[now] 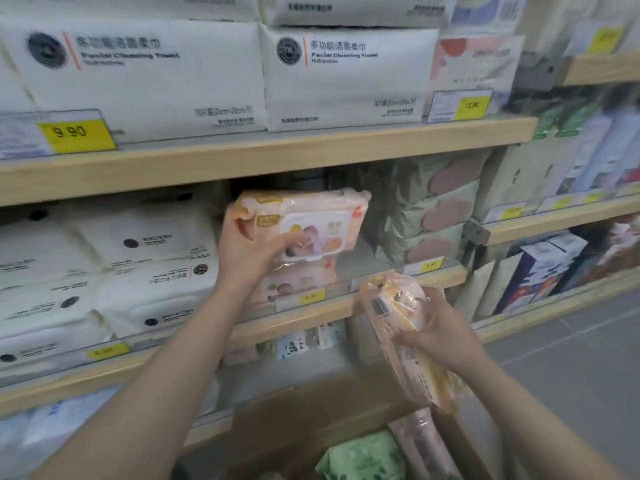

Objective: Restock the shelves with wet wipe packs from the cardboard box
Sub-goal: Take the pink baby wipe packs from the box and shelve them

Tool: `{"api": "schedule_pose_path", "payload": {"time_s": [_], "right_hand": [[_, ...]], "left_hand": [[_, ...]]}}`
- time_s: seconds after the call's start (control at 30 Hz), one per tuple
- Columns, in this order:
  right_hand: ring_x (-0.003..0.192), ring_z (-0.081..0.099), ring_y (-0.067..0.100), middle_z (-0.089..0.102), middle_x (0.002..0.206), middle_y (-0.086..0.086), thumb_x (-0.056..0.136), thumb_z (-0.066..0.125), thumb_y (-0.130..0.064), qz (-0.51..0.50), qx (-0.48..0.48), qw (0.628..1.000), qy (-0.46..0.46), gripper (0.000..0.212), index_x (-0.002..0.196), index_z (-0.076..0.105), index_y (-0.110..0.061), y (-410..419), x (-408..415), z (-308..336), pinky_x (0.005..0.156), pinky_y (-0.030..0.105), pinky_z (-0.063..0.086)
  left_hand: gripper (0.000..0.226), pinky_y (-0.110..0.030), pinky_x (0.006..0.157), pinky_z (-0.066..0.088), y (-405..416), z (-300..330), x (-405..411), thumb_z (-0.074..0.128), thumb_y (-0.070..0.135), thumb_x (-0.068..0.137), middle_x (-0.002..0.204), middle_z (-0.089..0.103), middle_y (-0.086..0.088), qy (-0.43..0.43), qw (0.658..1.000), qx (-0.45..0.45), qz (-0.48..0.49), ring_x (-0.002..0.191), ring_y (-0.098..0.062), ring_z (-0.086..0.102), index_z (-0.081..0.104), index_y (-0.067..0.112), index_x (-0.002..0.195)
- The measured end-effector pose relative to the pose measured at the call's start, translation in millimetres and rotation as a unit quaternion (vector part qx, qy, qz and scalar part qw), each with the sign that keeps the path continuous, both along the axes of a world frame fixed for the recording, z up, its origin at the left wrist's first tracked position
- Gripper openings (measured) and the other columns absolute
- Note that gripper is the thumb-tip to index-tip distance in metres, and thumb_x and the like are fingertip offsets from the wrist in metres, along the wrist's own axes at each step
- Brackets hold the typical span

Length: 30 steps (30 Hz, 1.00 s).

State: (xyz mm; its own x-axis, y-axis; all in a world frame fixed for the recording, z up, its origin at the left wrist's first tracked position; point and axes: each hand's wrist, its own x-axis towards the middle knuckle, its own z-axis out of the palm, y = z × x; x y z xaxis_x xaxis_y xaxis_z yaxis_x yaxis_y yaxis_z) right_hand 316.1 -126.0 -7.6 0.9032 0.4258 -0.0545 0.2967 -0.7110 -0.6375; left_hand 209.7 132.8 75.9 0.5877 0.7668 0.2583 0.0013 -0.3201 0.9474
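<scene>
Fingers of the left hand (247, 249) curl around the end of an orange wipe pack (304, 225), thumb across its front label, holding it level at the middle shelf (346, 306) above another pack (298, 282) lying there; the bare forearm stretches up from below. The right hand (440, 329) grips a second orange pack (398, 334) (tilted on end) just below that shelf's edge. Light wooden shelves carry white tissue packs (346, 77), green packs (429, 216) and yellow price tags (78, 135), over a grey tiled floor (571, 358). Below, the open cardboard box (311, 410) holds a green pack (363, 459) and a pink pack (422, 445).
</scene>
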Motion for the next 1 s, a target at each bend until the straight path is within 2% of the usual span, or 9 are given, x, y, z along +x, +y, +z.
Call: {"api": "schedule_pose_path", "payload": {"time_s": [0.27,0.37,0.43,0.5,0.53,0.6,0.67,0.8,1.0], "right_hand": [[0.089,0.057,0.023,0.06,0.095,-0.003,0.062,0.083,-0.037,-0.015,-0.003,1.0,-0.002,0.078,0.125,0.039,-0.023,9.4,13.9,7.0,0.077,0.041,0.051],[0.09,0.059,0.023,0.061,0.098,-0.003,0.06,0.084,-0.037,-0.025,0.015,0.999,0.015,0.082,0.128,0.039,-0.023,9.7,9.9,4.6,0.079,0.043,0.052],[0.091,0.06,0.022,0.06,0.098,-0.005,0.059,0.084,-0.038,-0.033,0.022,0.999,0.025,0.083,0.127,0.039,-0.024,8.8,7.9,4.0,0.081,0.044,0.051],[0.093,0.059,0.023,0.059,0.098,-0.006,0.059,0.084,-0.039,-0.038,0.021,0.999,0.027,0.084,0.128,0.038,-0.024,8.5,5.9,3.7,0.082,0.044,0.051],[0.094,0.059,0.023,0.058,0.098,-0.006,0.059,0.084,-0.039,-0.038,0.019,0.999,0.026,0.086,0.129,0.037,-0.024,9.0,5.5,3.8,0.083,0.045,0.051],[0.094,0.059,0.023,0.058,0.099,-0.005,0.059,0.084,-0.04,-0.038,0.017,0.999,0.025,0.088,0.131,0.036,-0.025,10.3,5.4,5.0,0.083,0.044,0.05],[0.093,0.057,0.022,0.056,0.098,-0.006,0.06,0.084,-0.039,-0.032,0.02,0.999,0.024,0.088,0.132,0.036,-0.024,12.1,7.4,5.1,0.084,0.043,0.05],[0.088,0.058,0.022,0.055,0.09,-0.007,0.059,0.085,-0.035,-0.023,0.028,0.999,0.02,0.079,0.123,0.039,-0.025,12.4,17.2,3.6,0.083,0.046,0.051],[0.084,0.06,0.02,0.056,0.082,-0.016,0.058,0.085,-0.036,-0.006,0.022,1.0,-0.009,0.066,0.104,0.038,-0.036,10.3,32.3,4.0,0.078,0.044,0.052]], "left_hand": [[0.093,-0.032,0.098,0.046,18.0,-39.2,16.0,0.092,0.034,0.045,0.12,0.057,0.007,0.041,0.999,0.023,0.012,0.11,-0.011,0.056,0.043,0.023,0.123],[0.118,-0.035,0.112,0.029,12.6,-35.3,11.2,0.091,0.036,0.047,0.145,0.031,-0.007,0.037,0.986,0.143,0.073,0.133,-0.02,0.033,0.024,0.017,0.143],[0.111,-0.046,0.115,0.021,5.9,-26.4,13.2,0.086,0.035,0.058,0.149,0.023,-0.017,0.064,0.926,0.359,0.096,0.137,-0.031,0.022,0.02,0.019,0.146],[0.091,-0.055,0.112,0.019,-1.7,-19.0,19.4,0.077,0.033,0.071,0.148,0.027,-0.021,0.142,0.808,0.567,0.079,0.136,-0.035,0.025,0.025,0.023,0.146],[0.085,-0.057,0.111,0.019,-3.1,-17.2,24.7,0.071,0.035,0.076,0.15,0.026,-0.02,0.203,0.762,0.612,0.065,0.136,-0.036,0.025,0.023,0.027,0.146],[0.089,-0.057,0.108,0.022,-4.0,-13.1,37.1,0.065,0.046,0.077,0.15,0.023,-0.02,0.329,0.73,0.596,0.063,0.135,-0.037,0.025,0.012,0.035,0.147],[0.097,-0.054,0.102,0.029,-0.5,-9.0,47.6,0.068,0.052,0.071,0.139,0.035,-0.02,0.387,0.725,0.565,0.073,0.125,-0.036,0.036,0.008,0.037,0.146],[0.077,-0.045,0.09,0.036,16.3,-8.4,56.8,0.064,0.043,0.076,0.118,0.049,-0.014,0.357,0.737,0.57,0.068,0.107,-0.033,0.045,0.025,0.038,0.142],[0.073,-0.038,0.076,0.04,49.4,-6.8,70.3,0.068,0.044,0.078,0.125,0.046,-0.016,0.349,0.771,0.531,0.048,0.113,-0.036,0.044,0.032,0.035,0.141]]}}
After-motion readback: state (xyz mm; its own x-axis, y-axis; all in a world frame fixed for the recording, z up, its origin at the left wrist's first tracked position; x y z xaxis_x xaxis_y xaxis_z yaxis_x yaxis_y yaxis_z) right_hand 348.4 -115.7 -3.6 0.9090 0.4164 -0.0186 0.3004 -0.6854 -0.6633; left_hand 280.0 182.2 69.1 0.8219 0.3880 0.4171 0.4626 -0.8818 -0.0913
